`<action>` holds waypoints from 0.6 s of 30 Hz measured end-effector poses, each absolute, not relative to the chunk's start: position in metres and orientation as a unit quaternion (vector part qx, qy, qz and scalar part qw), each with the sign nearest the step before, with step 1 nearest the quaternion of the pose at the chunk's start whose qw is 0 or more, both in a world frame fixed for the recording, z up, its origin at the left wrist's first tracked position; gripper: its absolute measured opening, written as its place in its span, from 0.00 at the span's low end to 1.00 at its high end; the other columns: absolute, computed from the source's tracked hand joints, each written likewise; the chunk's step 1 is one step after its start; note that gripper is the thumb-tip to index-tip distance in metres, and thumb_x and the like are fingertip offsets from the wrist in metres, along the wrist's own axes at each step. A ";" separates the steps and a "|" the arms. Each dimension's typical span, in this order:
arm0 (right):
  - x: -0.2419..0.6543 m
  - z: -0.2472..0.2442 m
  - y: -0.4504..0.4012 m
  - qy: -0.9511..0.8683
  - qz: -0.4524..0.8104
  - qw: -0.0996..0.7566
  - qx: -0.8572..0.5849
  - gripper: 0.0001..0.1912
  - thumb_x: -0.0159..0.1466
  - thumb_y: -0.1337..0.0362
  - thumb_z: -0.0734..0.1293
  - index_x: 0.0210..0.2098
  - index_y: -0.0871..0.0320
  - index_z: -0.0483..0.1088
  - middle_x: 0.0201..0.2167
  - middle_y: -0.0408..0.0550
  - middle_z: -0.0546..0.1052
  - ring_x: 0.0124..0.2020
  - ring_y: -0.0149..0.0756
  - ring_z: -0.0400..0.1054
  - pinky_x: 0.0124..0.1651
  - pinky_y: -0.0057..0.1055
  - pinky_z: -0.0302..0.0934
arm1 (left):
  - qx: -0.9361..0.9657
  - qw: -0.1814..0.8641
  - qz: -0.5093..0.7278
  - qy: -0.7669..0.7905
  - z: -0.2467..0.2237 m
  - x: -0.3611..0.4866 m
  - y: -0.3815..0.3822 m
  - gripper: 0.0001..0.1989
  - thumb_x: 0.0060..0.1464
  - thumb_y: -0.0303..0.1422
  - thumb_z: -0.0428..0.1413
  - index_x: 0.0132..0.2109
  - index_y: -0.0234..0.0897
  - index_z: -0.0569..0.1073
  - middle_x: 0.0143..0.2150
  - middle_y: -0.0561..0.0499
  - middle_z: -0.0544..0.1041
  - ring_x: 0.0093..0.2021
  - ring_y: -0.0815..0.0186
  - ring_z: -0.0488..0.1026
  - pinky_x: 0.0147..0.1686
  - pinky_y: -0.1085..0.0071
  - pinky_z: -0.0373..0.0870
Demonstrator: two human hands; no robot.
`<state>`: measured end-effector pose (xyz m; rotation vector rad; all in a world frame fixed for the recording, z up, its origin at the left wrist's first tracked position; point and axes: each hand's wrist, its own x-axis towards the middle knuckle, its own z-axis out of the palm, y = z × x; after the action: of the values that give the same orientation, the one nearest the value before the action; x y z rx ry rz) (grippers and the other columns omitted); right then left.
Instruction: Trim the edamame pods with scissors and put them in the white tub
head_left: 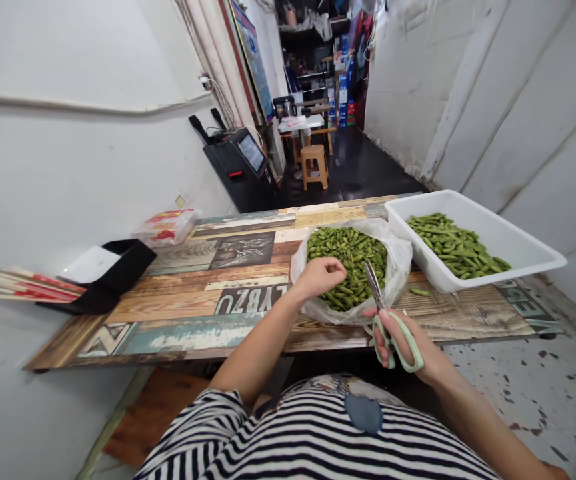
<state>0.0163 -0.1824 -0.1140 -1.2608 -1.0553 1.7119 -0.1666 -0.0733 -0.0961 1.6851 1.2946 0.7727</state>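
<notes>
Green pods (351,247) fill a white plastic bag (397,257) whose mouth is spread open on the patterned table. Over the left side of the pods is my left hand (321,276), its fingers curled and pinched; what lies between the fingertips is too small to make out. My right hand (401,343) grips green-handled scissors (375,287) at the bag's front right edge, with the blades pointing up and away over the pods. To the right, a white tray (513,253) holds more green pods (453,247). One loose pod (419,291) lies between bag and tray.
The wood-patterned table (168,300) carries a black holder (133,263) with red-and-white sticks (33,287) at the left and a red-printed plastic package (168,227) at the back left. Beyond it stand a black touchscreen machine (243,167) and a stool (315,167).
</notes>
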 end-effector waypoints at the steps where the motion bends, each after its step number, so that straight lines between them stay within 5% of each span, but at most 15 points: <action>1: 0.017 -0.114 -0.182 -0.414 0.669 0.372 -0.492 0.26 0.57 0.43 0.63 0.43 0.58 0.63 0.17 0.36 0.65 0.14 0.28 0.59 0.17 0.27 0.58 | 0.731 0.370 0.256 0.513 -0.097 -0.165 -0.074 0.03 0.43 0.28 0.57 0.28 0.35 0.75 0.21 0.54 0.70 0.23 0.71 0.65 0.29 0.73 0.62; 6: 0.017 -0.114 -0.182 -0.422 0.664 0.364 -0.498 0.26 0.56 0.42 0.63 0.41 0.57 0.63 0.16 0.36 0.64 0.13 0.28 0.58 0.16 0.26 0.58 | 0.819 0.241 0.145 0.501 -0.094 -0.159 -0.071 0.04 0.40 0.31 0.61 0.23 0.35 0.76 0.23 0.50 0.73 0.27 0.66 0.67 0.32 0.71 0.61; 12: 0.018 -0.121 -0.184 -0.486 0.647 0.318 -0.494 0.25 0.59 0.40 0.59 0.30 0.58 0.63 0.17 0.38 0.65 0.16 0.27 0.61 0.20 0.26 0.60 | 0.768 0.381 0.218 0.466 -0.082 -0.166 -0.071 0.13 0.50 0.38 0.54 0.33 0.30 0.77 0.28 0.50 0.76 0.28 0.70 0.68 0.30 0.76 0.61; 18: 0.018 -0.118 -0.179 -0.531 0.608 0.300 -0.508 0.24 0.59 0.42 0.60 0.37 0.58 0.65 0.17 0.36 0.64 0.14 0.26 0.60 0.16 0.23 0.57 | 0.754 0.419 0.218 0.457 -0.084 -0.165 -0.077 0.15 0.47 0.40 0.56 0.30 0.30 0.77 0.25 0.52 0.74 0.27 0.72 0.65 0.28 0.77 0.59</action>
<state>0.0179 -0.1791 -0.1179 -1.3483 -1.4095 1.6150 -0.1647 -0.0773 -0.0842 1.8917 1.1450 0.5471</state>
